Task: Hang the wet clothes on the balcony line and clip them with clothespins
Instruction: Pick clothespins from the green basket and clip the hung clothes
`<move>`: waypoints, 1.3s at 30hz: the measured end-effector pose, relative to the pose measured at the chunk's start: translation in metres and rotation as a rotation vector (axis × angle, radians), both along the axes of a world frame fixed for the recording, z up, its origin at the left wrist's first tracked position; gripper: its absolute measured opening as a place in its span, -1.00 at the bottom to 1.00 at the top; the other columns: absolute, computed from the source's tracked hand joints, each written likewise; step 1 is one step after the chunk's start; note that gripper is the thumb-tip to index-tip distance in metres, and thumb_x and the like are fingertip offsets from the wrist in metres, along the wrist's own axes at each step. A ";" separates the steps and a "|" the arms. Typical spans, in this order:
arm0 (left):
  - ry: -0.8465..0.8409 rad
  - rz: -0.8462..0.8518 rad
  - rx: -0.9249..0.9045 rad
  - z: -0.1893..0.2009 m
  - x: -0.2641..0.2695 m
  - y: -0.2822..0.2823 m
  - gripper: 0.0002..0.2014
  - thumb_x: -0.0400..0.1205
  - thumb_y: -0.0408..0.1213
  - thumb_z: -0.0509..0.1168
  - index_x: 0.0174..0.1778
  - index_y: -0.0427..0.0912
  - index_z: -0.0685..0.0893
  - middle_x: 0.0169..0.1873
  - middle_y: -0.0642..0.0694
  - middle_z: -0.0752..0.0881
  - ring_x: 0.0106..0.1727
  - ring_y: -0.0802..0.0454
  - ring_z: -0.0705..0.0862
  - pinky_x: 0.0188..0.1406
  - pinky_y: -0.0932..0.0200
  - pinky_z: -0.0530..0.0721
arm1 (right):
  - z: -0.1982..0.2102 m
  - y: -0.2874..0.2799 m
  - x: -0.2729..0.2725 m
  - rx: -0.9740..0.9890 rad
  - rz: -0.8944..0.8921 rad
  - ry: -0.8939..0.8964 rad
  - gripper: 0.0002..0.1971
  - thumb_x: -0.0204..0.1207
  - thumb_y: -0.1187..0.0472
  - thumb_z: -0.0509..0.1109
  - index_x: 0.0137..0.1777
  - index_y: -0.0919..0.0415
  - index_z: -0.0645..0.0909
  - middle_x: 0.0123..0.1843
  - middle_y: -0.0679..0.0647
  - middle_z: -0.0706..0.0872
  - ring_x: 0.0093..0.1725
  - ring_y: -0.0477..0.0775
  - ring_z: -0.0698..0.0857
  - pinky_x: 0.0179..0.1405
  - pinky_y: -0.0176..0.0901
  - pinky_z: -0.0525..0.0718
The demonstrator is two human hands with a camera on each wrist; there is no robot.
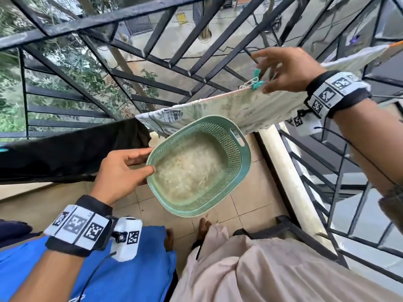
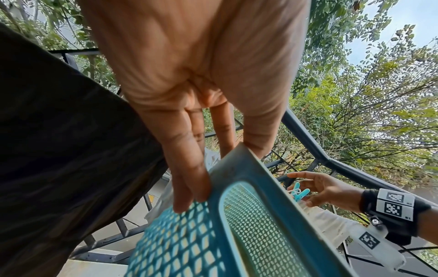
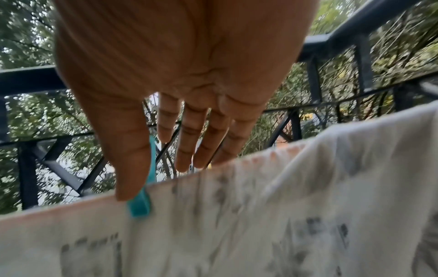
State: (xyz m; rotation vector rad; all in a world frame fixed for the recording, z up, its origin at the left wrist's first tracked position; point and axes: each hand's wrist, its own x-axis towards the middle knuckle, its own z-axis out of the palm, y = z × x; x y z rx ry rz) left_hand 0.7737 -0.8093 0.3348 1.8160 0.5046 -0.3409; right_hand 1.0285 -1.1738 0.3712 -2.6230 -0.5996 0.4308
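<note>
The left hand (image 1: 122, 171) holds the short end of a green plastic basket with little holes in its sides (image 1: 237, 162), thumb on the rim and fingers curled under the edge. The basket hangs tipped in the air out from this hand, over the tan tiled floor (image 1: 220, 214). Up and across from the basket, the right hand (image 1: 287, 70) has its fingers spread out straight, holding nothing. Its thumb sits by a small teal plastic clothespin (image 1: 256, 80) that bites the top edge of a white printed cloth (image 1: 239, 107). The cloth hangs over the line, just under this hand. Beside the left hand, a wide black cloth (image 1: 72, 153) hangs too. Past both hands stand the black metal bars of the balcony grille (image 1: 135, 8).
</note>
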 end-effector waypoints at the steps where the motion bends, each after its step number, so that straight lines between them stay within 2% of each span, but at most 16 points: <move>1: -0.010 0.005 -0.006 0.004 -0.003 0.000 -0.57 0.51 -0.59 0.46 0.18 -0.02 0.81 -0.01 -0.01 0.86 -0.02 0.09 0.82 -0.16 0.06 0.82 | 0.011 -0.002 -0.004 0.017 -0.010 -0.022 -0.19 0.27 0.26 0.71 0.53 -0.03 0.50 0.29 0.05 0.74 0.16 -0.01 0.70 0.27 -0.03 0.66; 2: -0.018 0.004 -0.013 0.009 -0.005 0.000 -0.58 0.52 -0.60 0.45 0.17 -0.02 0.81 -0.02 -0.01 0.87 -0.06 0.12 0.82 -0.18 0.11 0.82 | 0.023 -0.005 -0.010 0.031 -0.027 -0.052 -0.28 0.30 0.25 0.69 0.49 0.02 0.55 0.27 0.07 0.75 0.17 0.04 0.73 0.28 0.04 0.69; 4: -0.039 -0.004 -0.024 0.020 -0.010 0.000 -0.58 0.53 -0.61 0.43 0.18 -0.03 0.80 -0.05 -0.01 0.87 -0.11 0.16 0.81 -0.23 0.17 0.80 | 0.044 -0.012 -0.028 0.053 -0.078 -0.129 -0.50 0.40 0.22 0.63 0.36 0.09 0.66 0.14 0.10 0.79 0.05 0.09 0.78 0.18 0.12 0.75; 7: -0.075 -0.031 -0.021 0.041 -0.020 0.002 -0.58 0.53 -0.62 0.43 0.17 -0.05 0.80 -0.09 -0.02 0.87 -0.16 0.18 0.81 -0.30 0.22 0.78 | 0.064 -0.015 -0.073 0.017 -0.149 -0.194 -0.70 0.49 0.07 0.56 0.19 0.10 0.74 0.00 0.06 0.82 -0.13 0.03 0.77 0.05 0.14 0.79; 11: -0.133 -0.090 -0.031 0.071 -0.040 0.006 -0.59 0.54 -0.63 0.40 0.13 -0.03 0.80 -0.11 -0.07 0.87 -0.23 0.17 0.80 -0.36 0.26 0.74 | 0.067 -0.005 -0.158 -0.060 -0.207 -0.077 -0.46 0.43 -0.29 0.45 0.23 0.10 0.74 -0.01 0.06 0.82 -0.14 0.04 0.75 0.02 -0.03 0.74; 13: -0.166 -0.118 -0.037 0.088 -0.056 0.009 -0.60 0.55 -0.63 0.39 0.07 0.00 0.81 -0.15 -0.06 0.88 -0.23 0.15 0.80 -0.38 0.25 0.74 | 0.064 -0.003 -0.205 -0.093 -0.234 0.017 -0.41 0.41 -0.42 0.35 0.14 0.05 0.78 -0.08 0.03 0.84 -0.19 0.03 0.76 -0.08 -0.08 0.74; 16: -0.210 -0.191 -0.040 0.105 -0.087 0.014 -0.63 0.55 -0.62 0.39 0.04 -0.03 0.82 -0.20 -0.07 0.87 -0.31 0.20 0.78 -0.45 0.32 0.69 | 0.067 0.001 -0.271 0.054 -0.358 0.117 -0.45 0.44 -0.42 0.36 -0.10 0.09 0.81 -0.27 0.13 0.83 -0.34 0.12 0.81 -0.24 0.11 0.82; 19: -0.203 -0.277 -0.069 0.111 -0.124 0.017 -0.64 0.56 -0.63 0.39 0.04 -0.05 0.81 -0.20 -0.07 0.87 -0.26 0.16 0.79 -0.38 0.25 0.76 | 0.075 0.009 -0.342 0.240 -0.461 0.161 -0.54 0.45 -0.31 0.44 -0.27 0.12 0.77 -0.32 0.25 0.80 -0.38 0.22 0.79 -0.36 0.10 0.79; 22: -0.169 -0.366 -0.109 0.111 -0.164 0.013 -0.67 0.57 -0.62 0.39 0.05 -0.09 0.80 -0.18 -0.09 0.87 -0.19 0.07 0.80 -0.31 0.15 0.80 | 0.076 0.018 -0.408 0.079 -0.492 0.009 -0.57 0.58 -0.10 0.43 -0.37 0.22 0.68 -0.48 0.19 0.69 -0.45 0.18 0.69 -0.38 0.10 0.72; 26: -0.100 -0.434 -0.201 0.118 -0.215 -0.006 -0.73 0.55 -0.54 0.46 0.00 -0.06 0.79 -0.15 -0.04 0.87 -0.27 0.15 0.80 -0.34 0.16 0.80 | 0.091 0.008 -0.494 -0.029 -0.561 -0.148 -0.60 0.63 0.00 0.40 -0.33 0.28 0.65 -0.51 0.10 0.59 -0.42 0.12 0.54 -0.38 0.03 0.50; 29: -0.094 -0.570 -0.216 0.123 -0.252 -0.032 -0.72 0.49 -0.34 0.58 0.07 0.03 0.82 -0.01 0.04 0.86 -0.19 0.01 0.83 -0.22 0.02 0.84 | 0.106 -0.020 -0.557 0.000 -0.666 -0.201 -0.68 0.63 0.08 0.42 -0.39 0.04 0.63 -0.58 -0.15 0.44 -0.50 -0.20 0.41 -0.44 -0.11 0.34; 31: -0.066 -0.663 -0.256 0.122 -0.275 -0.058 -0.73 0.51 -0.33 0.54 0.11 -0.03 0.81 -0.01 0.05 0.86 -0.22 0.00 0.82 -0.29 0.09 0.82 | 0.110 -0.044 -0.598 -0.023 -0.755 -0.190 -0.64 0.64 0.10 0.41 -0.43 -0.01 0.55 -0.59 -0.18 0.40 -0.51 -0.21 0.43 -0.40 -0.13 0.32; 33: -0.041 -0.788 -0.279 0.117 -0.296 -0.085 -0.78 0.56 -0.34 0.50 0.12 -0.09 0.81 -0.05 -0.01 0.87 -0.21 0.01 0.82 -0.34 0.16 0.75 | 0.112 -0.072 -0.638 -0.067 -0.864 -0.192 -0.78 0.64 0.14 0.42 -0.26 0.06 0.68 -0.55 -0.18 0.43 -0.39 -0.06 0.48 -0.32 -0.13 0.38; 35: -0.027 -0.877 -0.268 0.102 -0.310 -0.107 -0.81 0.60 -0.34 0.47 0.10 -0.07 0.81 -0.09 -0.05 0.87 -0.19 0.02 0.82 -0.31 0.15 0.73 | 0.108 -0.102 -0.678 -0.071 -0.978 -0.178 -0.82 0.64 0.12 0.42 -0.19 0.05 0.75 -0.47 -0.08 0.58 -0.34 0.03 0.56 -0.28 -0.12 0.43; 37: -0.014 -0.961 -0.237 0.082 -0.325 -0.132 -0.82 0.62 -0.35 0.45 0.09 -0.05 0.81 -0.11 -0.07 0.86 -0.23 0.07 0.80 -0.30 0.21 0.71 | 0.094 -0.138 -0.726 -0.090 -1.124 -0.158 -0.73 0.64 -0.01 0.38 -0.27 0.06 0.68 -0.43 0.09 0.66 -0.35 0.13 0.61 -0.29 -0.08 0.47; 39: 0.006 -1.066 -0.191 0.060 -0.340 -0.157 -0.83 0.62 -0.36 0.44 0.11 -0.12 0.81 -0.13 -0.03 0.83 -0.26 0.16 0.77 -0.31 0.32 0.67 | 0.072 -0.169 -0.773 -0.092 -1.272 -0.119 -0.52 0.60 -0.17 0.29 -0.30 0.25 0.63 -0.43 0.18 0.68 -0.36 0.23 0.65 -0.33 0.04 0.59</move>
